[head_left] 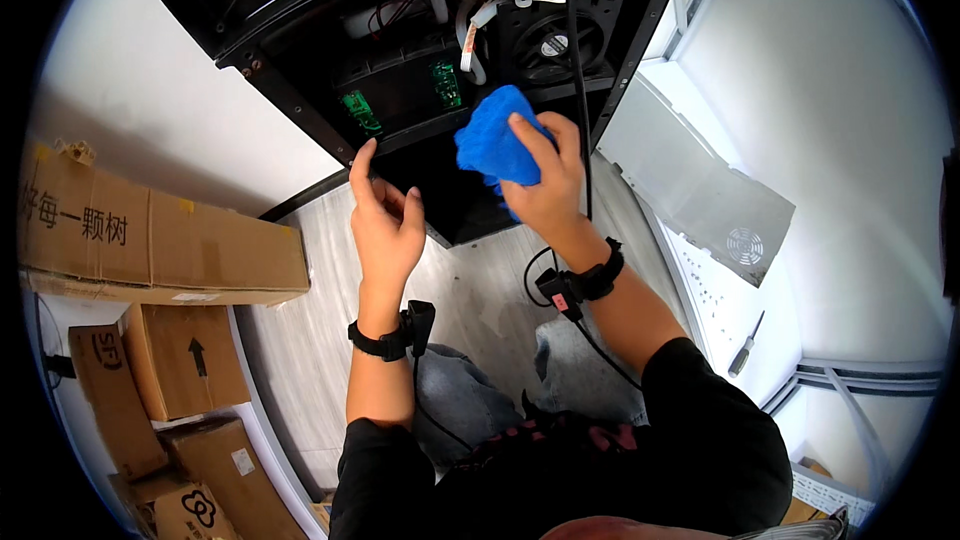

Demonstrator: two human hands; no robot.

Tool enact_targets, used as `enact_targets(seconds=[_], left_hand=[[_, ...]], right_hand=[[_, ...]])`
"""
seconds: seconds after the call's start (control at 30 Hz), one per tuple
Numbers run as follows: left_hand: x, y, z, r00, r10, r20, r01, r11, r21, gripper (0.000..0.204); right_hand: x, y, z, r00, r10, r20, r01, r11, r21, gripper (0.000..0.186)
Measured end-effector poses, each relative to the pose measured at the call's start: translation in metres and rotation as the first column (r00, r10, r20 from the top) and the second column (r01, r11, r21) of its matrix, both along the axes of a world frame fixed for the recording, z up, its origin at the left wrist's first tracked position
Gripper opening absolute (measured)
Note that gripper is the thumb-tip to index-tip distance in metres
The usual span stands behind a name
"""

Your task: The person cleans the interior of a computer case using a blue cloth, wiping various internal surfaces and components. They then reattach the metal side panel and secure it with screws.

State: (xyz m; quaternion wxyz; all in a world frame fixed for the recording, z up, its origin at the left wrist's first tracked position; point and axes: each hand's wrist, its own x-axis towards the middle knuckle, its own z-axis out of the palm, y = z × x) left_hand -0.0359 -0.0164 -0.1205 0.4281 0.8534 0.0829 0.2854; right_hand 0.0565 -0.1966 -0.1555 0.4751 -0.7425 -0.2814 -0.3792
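A black machine cabinet point(390, 85) stands open in front of me, showing green circuit boards point(446, 83), white tubes point(476, 35), wiring and a fan point(554, 44). My right hand point(540, 180) grips a crumpled blue cloth point(495, 125) just below the fan, beside a black cable point(583, 140) that hangs down. My left hand point(385, 225) is open, fingers loosely curled and apart, with the index fingertip at the cabinet's lower edge under the left board. Each wrist wears a black strap with a small device.
Cardboard boxes point(190, 260) are stacked at the left beside a white wall point(130, 100). On the right, a grey metal panel point(705, 185) leans on a white ledge point(700, 320) holding scattered small screws and a screwdriver point(742, 356). Grey wood-look floor point(470, 300) lies below the cabinet.
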Motion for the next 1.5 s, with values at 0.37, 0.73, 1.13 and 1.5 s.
enact_targets(seconds=[0.37, 0.73, 1.13, 1.5], left_hand=[[0.000, 0.001, 0.001, 1.000, 0.003, -0.016, -0.003, 1.000, 0.017, 0.074], [0.006, -0.007, 0.002, 0.991, 0.131, 0.004, -0.131, 0.989, 0.066, 0.068], [0.030, -0.075, 0.025, 1.000, -0.008, 0.026, 0.001, 0.966, 0.260, 0.061], [0.057, -0.094, 0.017, 0.997, -0.024, -0.067, 0.036, 0.982, 0.185, 0.067]], right_hand=[[-0.006, 0.007, 0.003, 1.000, 0.027, 0.005, -0.027, 1.000, 0.005, 0.066], [0.007, -0.022, 0.008, 1.000, -0.008, -0.025, 0.011, 0.995, 0.096, 0.063], [0.030, -0.059, 0.002, 0.990, -0.138, -0.036, 0.143, 0.965, 0.219, 0.056], [0.023, -0.037, -0.001, 0.990, 0.137, -0.034, -0.131, 0.981, 0.146, 0.061]])
